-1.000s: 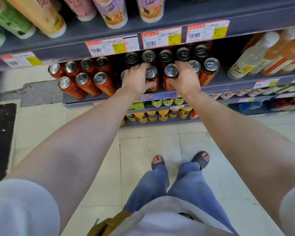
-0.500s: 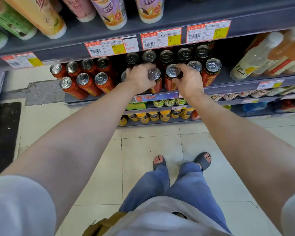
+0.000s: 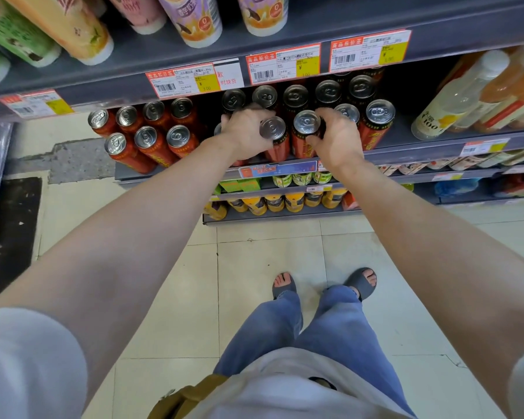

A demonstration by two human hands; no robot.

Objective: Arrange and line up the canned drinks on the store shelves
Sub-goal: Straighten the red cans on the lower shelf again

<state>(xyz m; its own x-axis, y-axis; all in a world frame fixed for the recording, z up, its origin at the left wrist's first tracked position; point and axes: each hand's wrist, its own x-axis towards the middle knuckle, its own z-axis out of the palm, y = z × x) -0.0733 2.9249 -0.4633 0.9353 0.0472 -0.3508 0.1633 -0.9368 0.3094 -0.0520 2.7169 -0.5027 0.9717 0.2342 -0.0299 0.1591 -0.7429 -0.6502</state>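
Red drink cans with silver tops stand in rows on the grey middle shelf [image 3: 406, 152]. My left hand [image 3: 244, 133] grips one front-row can [image 3: 274, 137] from its left side. Right beside it, my right hand [image 3: 335, 140] curls round a second front-row can [image 3: 306, 128]. The two held cans stand upright, nearly touching. A further can [image 3: 377, 122] stands at the right end of the front row. Several dark-topped cans [image 3: 295, 96] fill the row behind. A separate group of red cans [image 3: 147, 137] stands to the left.
Tall cups [image 3: 194, 19] sit on the shelf above, with price tags [image 3: 285, 63] along its edge. Bottles [image 3: 466, 92] lie at the right of the can shelf. Lower shelves hold green and yellow cans [image 3: 285, 204]. Tiled floor and my sandalled feet [image 3: 285, 285] are below.
Both hands have shifted slightly along the front row, still holding the two cans, which now stand closer together. The view has tilted a little.
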